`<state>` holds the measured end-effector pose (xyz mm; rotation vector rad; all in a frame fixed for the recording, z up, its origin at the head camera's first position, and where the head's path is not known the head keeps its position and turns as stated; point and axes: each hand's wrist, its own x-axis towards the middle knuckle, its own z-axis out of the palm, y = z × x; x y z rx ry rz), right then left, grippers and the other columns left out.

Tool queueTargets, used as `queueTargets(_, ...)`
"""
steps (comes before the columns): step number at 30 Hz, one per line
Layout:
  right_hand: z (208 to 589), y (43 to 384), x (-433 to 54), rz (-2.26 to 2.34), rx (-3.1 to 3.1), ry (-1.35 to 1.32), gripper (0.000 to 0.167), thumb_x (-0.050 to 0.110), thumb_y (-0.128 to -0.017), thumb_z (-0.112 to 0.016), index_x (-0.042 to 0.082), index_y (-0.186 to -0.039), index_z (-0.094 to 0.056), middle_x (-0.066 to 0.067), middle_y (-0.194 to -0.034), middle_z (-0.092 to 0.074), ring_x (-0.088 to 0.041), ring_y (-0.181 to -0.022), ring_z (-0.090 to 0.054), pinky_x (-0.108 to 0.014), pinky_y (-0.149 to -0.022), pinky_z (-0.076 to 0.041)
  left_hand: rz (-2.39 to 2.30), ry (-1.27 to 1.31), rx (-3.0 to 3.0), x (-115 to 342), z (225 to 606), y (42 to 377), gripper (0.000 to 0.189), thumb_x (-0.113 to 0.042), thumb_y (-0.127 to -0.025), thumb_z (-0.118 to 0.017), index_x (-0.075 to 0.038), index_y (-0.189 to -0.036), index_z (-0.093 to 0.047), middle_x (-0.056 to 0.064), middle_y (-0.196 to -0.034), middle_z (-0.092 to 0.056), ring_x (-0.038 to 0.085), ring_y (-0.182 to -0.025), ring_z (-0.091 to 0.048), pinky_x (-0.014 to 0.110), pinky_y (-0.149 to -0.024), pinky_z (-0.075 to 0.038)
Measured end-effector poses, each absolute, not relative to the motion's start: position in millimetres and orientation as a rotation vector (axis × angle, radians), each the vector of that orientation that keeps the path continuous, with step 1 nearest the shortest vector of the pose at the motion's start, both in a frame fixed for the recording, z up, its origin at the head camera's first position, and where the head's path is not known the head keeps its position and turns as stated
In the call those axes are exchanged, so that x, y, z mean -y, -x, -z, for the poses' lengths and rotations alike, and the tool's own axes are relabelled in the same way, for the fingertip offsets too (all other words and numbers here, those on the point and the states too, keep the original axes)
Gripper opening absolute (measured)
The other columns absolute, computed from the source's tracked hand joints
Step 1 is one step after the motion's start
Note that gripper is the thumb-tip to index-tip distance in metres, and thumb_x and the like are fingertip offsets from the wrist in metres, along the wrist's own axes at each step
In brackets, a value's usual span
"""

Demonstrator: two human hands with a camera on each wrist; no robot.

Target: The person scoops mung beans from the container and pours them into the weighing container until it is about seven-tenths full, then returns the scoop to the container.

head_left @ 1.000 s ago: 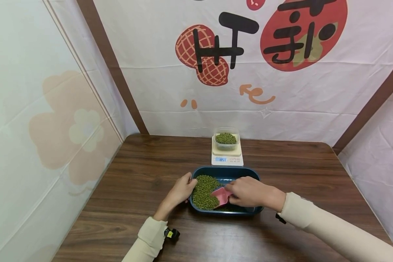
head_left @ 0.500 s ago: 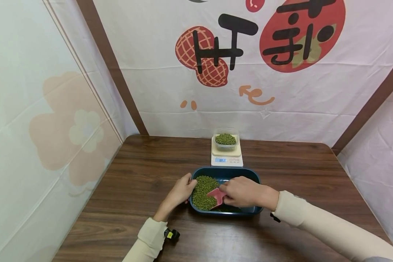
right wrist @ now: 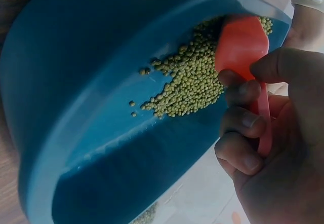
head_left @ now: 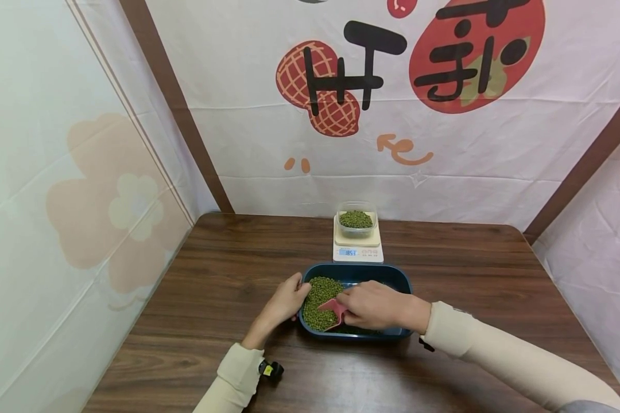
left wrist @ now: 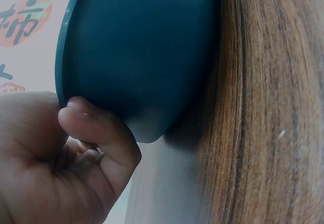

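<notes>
A dark blue basin [head_left: 359, 335] holds green mung beans [head_left: 320, 295], heaped toward its left end. My left hand [head_left: 286, 297] grips the basin's left rim; in the left wrist view its curled fingers [left wrist: 114, 138] bear on the outside of the basin wall [left wrist: 142, 46]. With its fingers wrapped round the handle, my right hand [head_left: 377, 307] holds a pink scoop [head_left: 334, 310] inside the basin. The scoop's front is down among the beans. In the right wrist view the scoop [right wrist: 243, 44] covers part of the heap, and loose beans [right wrist: 192, 82] lie beside it.
Just behind the basin is a white kitchen scale [head_left: 358, 253] with a lit display. It bears a clear plastic box [head_left: 357, 230] part filled with green beans. The brown wooden table [head_left: 454, 252] meets a printed cloth wall [head_left: 268, 189] at the back.
My right hand has moved left with the scoop, pushing it farther into the bean heap. The left hand stays on the rim, and the basin has hardly moved.
</notes>
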<state>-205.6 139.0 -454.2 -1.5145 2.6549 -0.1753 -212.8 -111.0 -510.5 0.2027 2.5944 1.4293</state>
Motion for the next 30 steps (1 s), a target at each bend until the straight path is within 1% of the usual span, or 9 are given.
queueTargets(7, 455, 205, -137, 0.192, -2.654, 1.507, 0.013, 0.018, -0.101, -0.065, 0.019, -0.090, -0.058, 0.011, -0.076, -0.049, -0.004, -0.061, -0.035, -0.018, -0.053, -0.025, -1.425, -0.197, -2.596, 111, 511, 212, 0.026, -0.017, -0.109, -0.047, -0.010, -0.085, -0.044, 0.002, -0.060, -0.047, 0.015, -0.043, -0.047, 0.027, -0.042, -0.045)
queueTargets(16, 461, 207, -140, 0.245, -2.647, 1.494, 0.006, 0.018, -0.100, -0.064, 0.018, -0.095, -0.061, 0.011, -0.077, -0.048, -0.003, -0.061, -0.035, -0.019, -0.053, -0.025, -1.429, -0.203, -2.593, 112, 510, 213, 0.026, -0.018, -0.110, -0.046, -0.010, -0.085, -0.043, 0.001, -0.059, -0.047, 0.015, -0.042, -0.047, 0.027, -0.042, -0.046)
queueTargets(30, 471, 209, -154, 0.370, -2.644, 1.358, 0.006, 0.020, -0.101, -0.062, 0.021, -0.096, -0.059, 0.012, -0.078, -0.049, -0.002, -0.062, -0.037, -0.019, -0.054, -0.026, -1.421, -0.196, -2.588, 111, 510, 212, 0.026, -0.018, -0.109, -0.046, -0.010, -0.085, -0.043, 0.001, -0.059, -0.046, 0.016, -0.043, -0.047, 0.027, -0.042, -0.045)
